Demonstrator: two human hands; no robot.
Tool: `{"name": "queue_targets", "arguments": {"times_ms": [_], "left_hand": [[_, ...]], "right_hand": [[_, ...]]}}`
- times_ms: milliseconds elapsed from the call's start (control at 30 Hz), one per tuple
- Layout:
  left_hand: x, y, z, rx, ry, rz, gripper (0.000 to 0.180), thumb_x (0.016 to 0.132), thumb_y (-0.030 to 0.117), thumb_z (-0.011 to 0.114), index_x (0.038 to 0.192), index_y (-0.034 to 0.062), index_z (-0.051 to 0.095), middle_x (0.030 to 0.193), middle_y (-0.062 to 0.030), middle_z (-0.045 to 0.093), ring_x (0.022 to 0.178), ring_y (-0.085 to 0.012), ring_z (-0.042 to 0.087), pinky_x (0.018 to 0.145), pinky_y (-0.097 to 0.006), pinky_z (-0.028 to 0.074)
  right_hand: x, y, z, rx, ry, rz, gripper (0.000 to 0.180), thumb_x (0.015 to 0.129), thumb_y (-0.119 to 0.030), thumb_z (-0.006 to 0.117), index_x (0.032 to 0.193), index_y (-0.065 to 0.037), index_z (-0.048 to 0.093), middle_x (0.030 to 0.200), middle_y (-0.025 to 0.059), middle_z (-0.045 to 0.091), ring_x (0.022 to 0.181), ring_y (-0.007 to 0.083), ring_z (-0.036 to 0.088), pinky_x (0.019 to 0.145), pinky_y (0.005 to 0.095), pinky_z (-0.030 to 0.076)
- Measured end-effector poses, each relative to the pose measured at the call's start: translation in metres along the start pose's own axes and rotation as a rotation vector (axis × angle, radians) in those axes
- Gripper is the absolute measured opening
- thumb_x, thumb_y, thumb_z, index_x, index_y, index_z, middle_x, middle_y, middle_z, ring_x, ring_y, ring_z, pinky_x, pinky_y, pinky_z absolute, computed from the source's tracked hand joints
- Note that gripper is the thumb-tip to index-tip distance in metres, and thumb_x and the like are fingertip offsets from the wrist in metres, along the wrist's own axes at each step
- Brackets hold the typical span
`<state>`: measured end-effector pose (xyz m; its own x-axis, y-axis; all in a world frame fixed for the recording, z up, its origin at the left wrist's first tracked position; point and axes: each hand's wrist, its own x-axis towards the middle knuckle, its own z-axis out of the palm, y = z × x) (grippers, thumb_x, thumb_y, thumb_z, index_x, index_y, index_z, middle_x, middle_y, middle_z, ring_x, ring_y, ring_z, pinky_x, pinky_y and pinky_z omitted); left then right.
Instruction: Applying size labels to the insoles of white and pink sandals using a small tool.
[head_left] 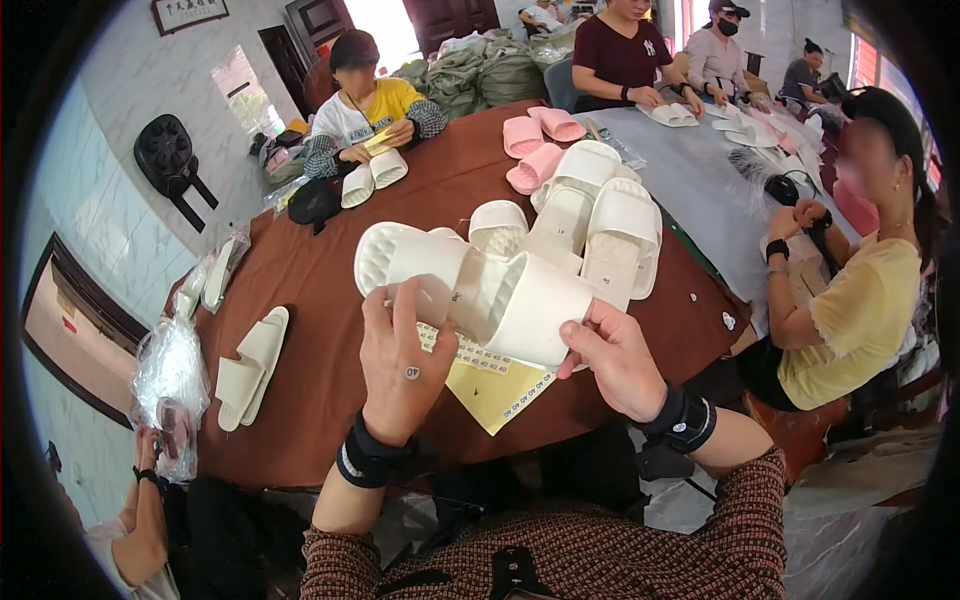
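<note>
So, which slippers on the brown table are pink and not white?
The pink slippers at the far side of the brown table, beyond the white pile; every other slipper there is white.

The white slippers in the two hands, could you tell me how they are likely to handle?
The white slippers probably weigh little: the left hand and right hand hold the pair up by fingertips. They look thick and moulded, so likely springy, not floppy. Flat soles shouldn't roll.
</note>
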<state>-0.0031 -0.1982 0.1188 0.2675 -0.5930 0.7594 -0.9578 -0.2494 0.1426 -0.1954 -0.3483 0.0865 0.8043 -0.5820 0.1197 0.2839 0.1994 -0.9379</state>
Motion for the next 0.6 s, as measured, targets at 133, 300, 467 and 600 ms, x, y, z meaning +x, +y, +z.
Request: {"name": "queue_targets", "arguments": {"times_ms": [133,300,467,600], "left_hand": [[-0.01,-0.007,0.008,-0.131,-0.057,-0.058,0.054,0.076,0.006,0.072,0.126,0.0018,0.053,0.122,-0.0264,0.049,0.092,-0.0406,0.062,0.075,-0.045,0.056],[-0.026,-0.012,-0.001,-0.322,-0.215,-0.147,0.053,0.081,0.001,0.068,0.131,-0.0007,0.051,0.147,-0.029,0.036,0.121,-0.0418,0.055,0.096,-0.042,0.051],[-0.053,-0.046,-0.024,-0.209,-0.217,-0.101,0.049,0.081,0.001,0.068,0.128,-0.0017,0.054,0.147,-0.0262,0.04,0.132,-0.0426,0.045,0.106,-0.044,0.043],[-0.083,-0.085,-0.05,-0.077,-0.206,-0.227,0.04,0.082,0.003,0.068,0.122,-0.0004,0.059,0.141,-0.0245,0.047,0.128,-0.0429,0.05,0.102,-0.045,0.046]], "right_hand": [[-0.001,0.004,-0.001,-0.009,0.019,0.02,0.024,0.099,-0.014,0.055,0.116,0.003,0.06,0.097,0.0075,0.066,0.077,0.0124,0.063,0.065,0.0254,0.055],[-0.005,0.014,-0.012,0.161,0.084,0.083,0.02,0.099,-0.014,0.056,0.111,0.002,0.061,0.093,0.0072,0.067,0.072,0.0133,0.064,0.063,0.0264,0.054],[-0.017,0.019,-0.035,0.272,0.153,0.114,0.018,0.098,-0.013,0.058,0.107,0.002,0.061,0.094,0.0085,0.067,0.074,0.0144,0.065,0.063,0.0278,0.054],[-0.016,0.021,-0.058,0.279,0.243,0.165,0.016,0.099,-0.013,0.057,0.106,0.0,0.06,0.095,0.0077,0.067,0.078,0.0148,0.065,0.066,0.0279,0.053]]}}
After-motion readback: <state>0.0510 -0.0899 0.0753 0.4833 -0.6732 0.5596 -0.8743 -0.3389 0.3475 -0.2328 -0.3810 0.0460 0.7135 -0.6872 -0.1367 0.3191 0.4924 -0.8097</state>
